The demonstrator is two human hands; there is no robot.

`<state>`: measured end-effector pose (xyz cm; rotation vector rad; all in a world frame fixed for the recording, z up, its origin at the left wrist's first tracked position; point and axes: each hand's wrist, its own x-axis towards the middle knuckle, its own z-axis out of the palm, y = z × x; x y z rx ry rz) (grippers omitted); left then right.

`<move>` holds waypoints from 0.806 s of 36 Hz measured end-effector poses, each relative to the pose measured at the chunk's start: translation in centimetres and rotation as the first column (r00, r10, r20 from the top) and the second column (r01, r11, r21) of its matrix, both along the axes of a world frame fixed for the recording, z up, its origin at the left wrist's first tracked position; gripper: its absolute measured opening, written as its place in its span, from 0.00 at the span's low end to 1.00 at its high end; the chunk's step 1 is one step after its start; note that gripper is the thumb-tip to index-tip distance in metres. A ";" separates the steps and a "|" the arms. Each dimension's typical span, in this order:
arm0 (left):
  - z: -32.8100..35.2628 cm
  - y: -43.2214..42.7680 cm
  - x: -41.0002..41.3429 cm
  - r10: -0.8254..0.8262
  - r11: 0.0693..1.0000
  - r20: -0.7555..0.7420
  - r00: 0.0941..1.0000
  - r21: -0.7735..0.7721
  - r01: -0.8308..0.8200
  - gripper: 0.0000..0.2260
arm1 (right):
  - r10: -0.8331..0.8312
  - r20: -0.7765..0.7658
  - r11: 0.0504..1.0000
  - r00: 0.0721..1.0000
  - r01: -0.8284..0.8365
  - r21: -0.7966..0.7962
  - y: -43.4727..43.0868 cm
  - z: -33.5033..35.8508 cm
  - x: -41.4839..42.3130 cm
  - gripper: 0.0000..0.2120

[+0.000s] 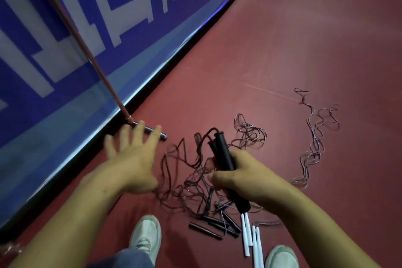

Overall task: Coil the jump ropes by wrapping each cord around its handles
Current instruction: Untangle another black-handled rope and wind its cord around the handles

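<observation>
Right hand (236,175) grips a black handle pair (220,151) side by side above the red floor (304,39). Left hand (132,156), blurred, fingers spread, is beside it and holds nothing. Beneath lie tangled dark cords (187,180), thin and uncoiled, spare black handles (214,225) and white handles (250,237). A metal barrier foot (153,131) lies near the left fingertips.

Place: indoor sports hall.
Floor (304,39): red sports surface, 3 o'clock.
Barrier (65,50): blue, white lettering, 10 o'clock.
Ropes (205,231): tangled, 6 o'clock.
</observation>
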<state>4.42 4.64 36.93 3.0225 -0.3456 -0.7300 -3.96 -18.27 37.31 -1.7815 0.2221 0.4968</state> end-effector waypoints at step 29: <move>1.7 -2.7 -0.8 0.059 0.655 0.123 0.991 -0.754 0.054 0.13 | 0.079 -0.183 0.988 0.980 -0.053 0.143 -1.7 0.9 -2.5 0.09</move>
